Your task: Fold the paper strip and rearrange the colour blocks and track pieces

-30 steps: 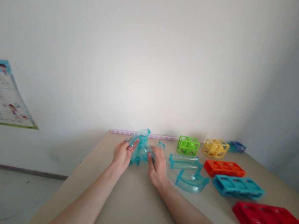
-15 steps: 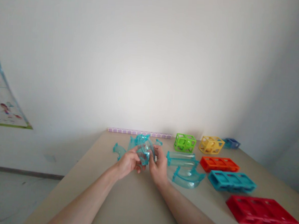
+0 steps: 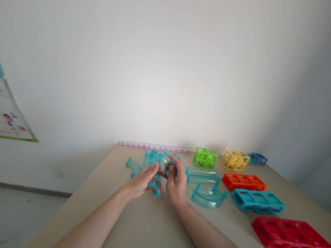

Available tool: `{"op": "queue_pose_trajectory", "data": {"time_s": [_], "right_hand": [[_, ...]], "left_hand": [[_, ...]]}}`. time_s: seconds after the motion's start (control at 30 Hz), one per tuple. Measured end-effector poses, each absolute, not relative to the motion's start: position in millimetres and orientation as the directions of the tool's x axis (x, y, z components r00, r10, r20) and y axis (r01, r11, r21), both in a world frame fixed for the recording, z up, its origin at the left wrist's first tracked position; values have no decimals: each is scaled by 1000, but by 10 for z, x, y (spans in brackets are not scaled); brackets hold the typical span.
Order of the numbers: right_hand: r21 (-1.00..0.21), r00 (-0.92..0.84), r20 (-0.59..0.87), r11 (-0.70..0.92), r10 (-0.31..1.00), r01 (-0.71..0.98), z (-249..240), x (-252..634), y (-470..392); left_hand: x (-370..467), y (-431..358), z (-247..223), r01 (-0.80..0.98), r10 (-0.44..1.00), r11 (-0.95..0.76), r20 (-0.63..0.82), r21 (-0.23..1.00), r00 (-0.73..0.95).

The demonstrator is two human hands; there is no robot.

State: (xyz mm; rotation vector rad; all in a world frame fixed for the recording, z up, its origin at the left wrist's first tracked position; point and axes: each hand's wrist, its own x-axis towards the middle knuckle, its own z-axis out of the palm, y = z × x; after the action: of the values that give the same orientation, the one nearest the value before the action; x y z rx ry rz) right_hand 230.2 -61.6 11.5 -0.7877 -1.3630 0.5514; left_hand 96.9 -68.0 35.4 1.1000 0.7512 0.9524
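Closed around a clear blue plastic piece (image 3: 155, 187), my left hand (image 3: 142, 181) is over the middle of the table. Close on its right, my right hand (image 3: 177, 181) grips another clear blue piece (image 3: 166, 162) between thumb and fingers. The two pieces are very near each other; whether they touch is hard to tell. Behind my hands lies a pile of clear blue parts (image 3: 151, 157), and a curved one (image 3: 134, 167) rests left of it. To the right of my right hand are a straight trough (image 3: 203, 177) and a curved trough (image 3: 209, 199).
On the right of the table (image 3: 147, 231) stand green (image 3: 205, 158) and yellow (image 3: 235, 160) cube frames, a dark blue one (image 3: 258, 159), and orange (image 3: 244, 182), teal (image 3: 258, 201) and red (image 3: 291, 235) frames. A patterned strip (image 3: 155, 147) lies along the wall.
The clear blue parts between my hands have come apart into two pieces, one in each hand. My left hand has turned, tilting its piece downward, and my right hand has lifted slightly.
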Motion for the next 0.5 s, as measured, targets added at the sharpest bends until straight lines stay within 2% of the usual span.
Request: {"op": "queue_pose_trajectory", "data": {"time_s": [0.13,0.27,0.5], "right_hand": [[-849,202,502,524,841,-70,175,2304,-595],[-881,229,464,472,856,23,219,2312,-614],[-922,27,387,387,922,12,167,2297,-623]], "left_hand": [[974,-648,328,-115,941,37,5,993,339],[977,-613,310,7,943,-157,148,988,297],[922,-627,281,-173,964,-179,207,969,164]]}}
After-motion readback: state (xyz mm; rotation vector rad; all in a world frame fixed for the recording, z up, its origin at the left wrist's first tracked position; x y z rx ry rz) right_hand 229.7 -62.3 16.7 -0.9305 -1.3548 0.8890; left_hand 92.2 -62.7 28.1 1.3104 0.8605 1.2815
